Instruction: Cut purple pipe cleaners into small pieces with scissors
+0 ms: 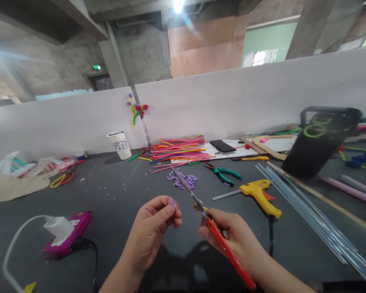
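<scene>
My left hand [157,221] pinches a short purple piece [172,203] between thumb and forefinger. To its right, my right hand [228,234] is wrapped round red-handled scissors [227,248], whose blades point up and to the left, away from me. A yellow item, too covered to make out fully, shows by the scissors' pivot. Just beyond the blades lies a loose pile of short purple pieces [183,180] on the dark table [116,203]. Behind the pile, long pink, red and yellow pipe cleaners [183,150] are heaped.
Teal-handled pliers [224,173], a yellow glue gun [259,195] and clear glue sticks [311,215] lie to the right, before a black bottle [320,142]. On the left are a magenta power strip [68,236], yellow-and-red scissors [62,180] and a white cup [120,145].
</scene>
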`<state>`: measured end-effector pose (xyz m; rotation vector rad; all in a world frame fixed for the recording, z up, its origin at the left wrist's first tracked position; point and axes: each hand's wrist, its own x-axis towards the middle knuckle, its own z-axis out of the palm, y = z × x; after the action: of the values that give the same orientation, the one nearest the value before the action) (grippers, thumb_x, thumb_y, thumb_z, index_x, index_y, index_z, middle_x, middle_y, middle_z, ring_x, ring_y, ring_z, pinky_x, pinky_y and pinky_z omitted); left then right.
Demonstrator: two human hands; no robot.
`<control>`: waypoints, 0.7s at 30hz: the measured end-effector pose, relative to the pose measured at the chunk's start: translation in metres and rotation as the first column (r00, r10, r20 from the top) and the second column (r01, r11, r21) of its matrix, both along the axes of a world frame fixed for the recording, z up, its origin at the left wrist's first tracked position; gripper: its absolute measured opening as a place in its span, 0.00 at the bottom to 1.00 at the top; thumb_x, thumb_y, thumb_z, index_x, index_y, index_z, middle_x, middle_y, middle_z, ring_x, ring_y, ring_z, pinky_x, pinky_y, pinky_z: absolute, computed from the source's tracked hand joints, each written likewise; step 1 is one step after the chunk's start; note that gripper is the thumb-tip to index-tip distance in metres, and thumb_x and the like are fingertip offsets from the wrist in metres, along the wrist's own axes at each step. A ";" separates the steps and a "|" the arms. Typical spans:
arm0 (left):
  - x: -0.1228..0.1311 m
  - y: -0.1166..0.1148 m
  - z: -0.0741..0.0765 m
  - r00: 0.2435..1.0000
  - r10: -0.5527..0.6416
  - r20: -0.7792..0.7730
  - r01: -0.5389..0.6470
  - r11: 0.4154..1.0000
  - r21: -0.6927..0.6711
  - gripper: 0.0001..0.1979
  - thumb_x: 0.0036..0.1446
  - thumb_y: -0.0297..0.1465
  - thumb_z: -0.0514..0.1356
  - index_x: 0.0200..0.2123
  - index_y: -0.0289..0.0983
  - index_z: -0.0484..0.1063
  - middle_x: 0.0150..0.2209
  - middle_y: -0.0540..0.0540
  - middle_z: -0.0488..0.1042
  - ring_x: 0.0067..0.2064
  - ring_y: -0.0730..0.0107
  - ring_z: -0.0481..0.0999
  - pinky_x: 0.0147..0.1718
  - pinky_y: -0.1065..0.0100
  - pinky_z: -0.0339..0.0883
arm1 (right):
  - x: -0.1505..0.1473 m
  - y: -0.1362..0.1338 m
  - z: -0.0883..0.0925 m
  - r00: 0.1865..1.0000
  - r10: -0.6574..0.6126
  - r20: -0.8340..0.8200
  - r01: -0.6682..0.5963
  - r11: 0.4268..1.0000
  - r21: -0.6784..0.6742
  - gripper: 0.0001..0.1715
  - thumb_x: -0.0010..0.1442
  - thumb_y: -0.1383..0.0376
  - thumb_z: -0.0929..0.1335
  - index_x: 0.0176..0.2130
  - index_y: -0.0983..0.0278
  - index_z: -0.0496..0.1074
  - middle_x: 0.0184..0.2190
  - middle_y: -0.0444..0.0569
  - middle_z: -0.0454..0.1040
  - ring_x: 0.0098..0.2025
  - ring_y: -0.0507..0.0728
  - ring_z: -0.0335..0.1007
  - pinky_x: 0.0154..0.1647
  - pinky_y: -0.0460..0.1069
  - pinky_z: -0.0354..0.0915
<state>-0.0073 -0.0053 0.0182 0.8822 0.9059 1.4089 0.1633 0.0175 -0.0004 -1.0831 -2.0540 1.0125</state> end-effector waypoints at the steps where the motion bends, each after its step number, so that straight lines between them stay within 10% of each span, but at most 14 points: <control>1: 0.003 0.000 -0.001 0.999 -0.050 0.000 0.050 0.998 -0.027 0.03 0.49 0.25 0.59 0.25 0.32 0.70 0.22 0.50 0.71 0.23 0.80 0.69 0.24 0.78 0.61 | -0.002 0.001 0.002 0.997 -0.005 -0.072 0.001 0.999 -0.052 0.14 0.53 0.57 0.61 0.22 0.63 0.59 0.17 0.39 0.59 0.19 0.48 0.55 0.19 0.42 0.53; 11: 0.018 0.004 -0.020 0.928 -0.372 -0.023 0.362 0.913 -0.191 0.02 0.47 0.25 0.59 0.25 0.30 0.71 0.21 0.47 0.71 0.21 0.77 0.69 0.23 0.74 0.60 | -0.011 0.014 0.010 0.966 -0.099 -0.237 -0.016 0.898 -0.440 0.07 0.48 0.63 0.63 0.26 0.65 0.64 0.11 0.35 0.60 0.08 0.44 0.50 0.08 0.38 0.49; 21: 0.018 0.004 -0.017 0.884 -0.174 -0.434 0.139 0.984 -0.112 0.05 0.44 0.29 0.62 0.26 0.33 0.72 0.21 0.50 0.72 0.24 0.73 0.69 0.26 0.72 0.61 | -0.006 0.010 0.006 0.969 -0.089 -0.230 0.007 0.942 -0.335 0.04 0.47 0.66 0.63 0.24 0.64 0.61 0.15 0.35 0.58 0.13 0.44 0.51 0.12 0.39 0.50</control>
<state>0.0103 -0.0011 0.0009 1.2173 1.1925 1.0389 0.1578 0.0279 0.0060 -1.1042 -1.6902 1.4279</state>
